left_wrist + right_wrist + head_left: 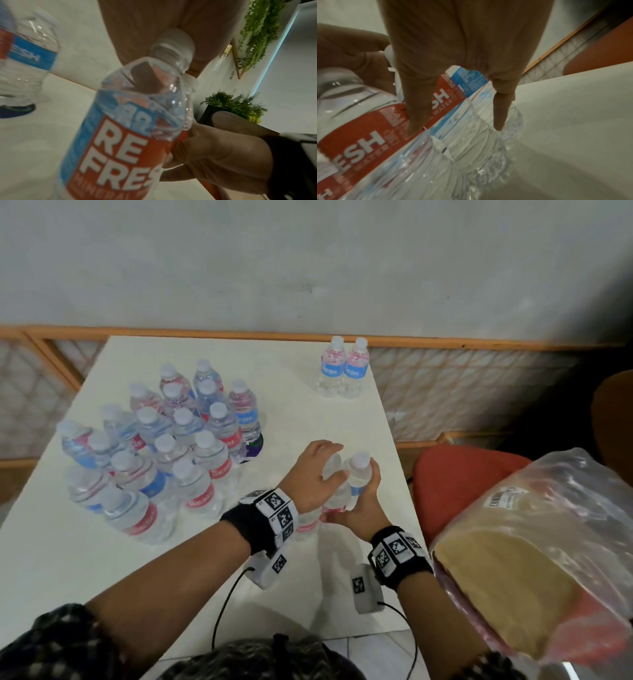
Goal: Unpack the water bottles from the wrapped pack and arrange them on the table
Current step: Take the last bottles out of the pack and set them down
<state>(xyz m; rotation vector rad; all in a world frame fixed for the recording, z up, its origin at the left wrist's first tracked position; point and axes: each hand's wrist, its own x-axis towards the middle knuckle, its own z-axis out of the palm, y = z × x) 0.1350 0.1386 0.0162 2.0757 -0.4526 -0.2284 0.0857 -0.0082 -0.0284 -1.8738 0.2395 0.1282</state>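
Near the table's right edge, a small group of clear water bottles with red and blue labels stands upright. My left hand (317, 472) grips the top of one bottle (334, 470) from above; the left wrist view shows its fingers (154, 27) over the white cap (176, 40). My right hand (363, 505) wraps round the neighbouring bottle (358, 474) from the right. In the right wrist view its fingers (418, 108) lie across the red labels (368, 142). A third bottle (308, 525) is partly hidden beneath my left wrist.
Several bottles (164, 446) stand bunched on the left of the white table (291, 405), one over a dark blue patch (255, 445). Two more bottles (344, 368) stand at the far edge. A red chair (455, 484) and a clear plastic bag (534, 559) sit to the right.
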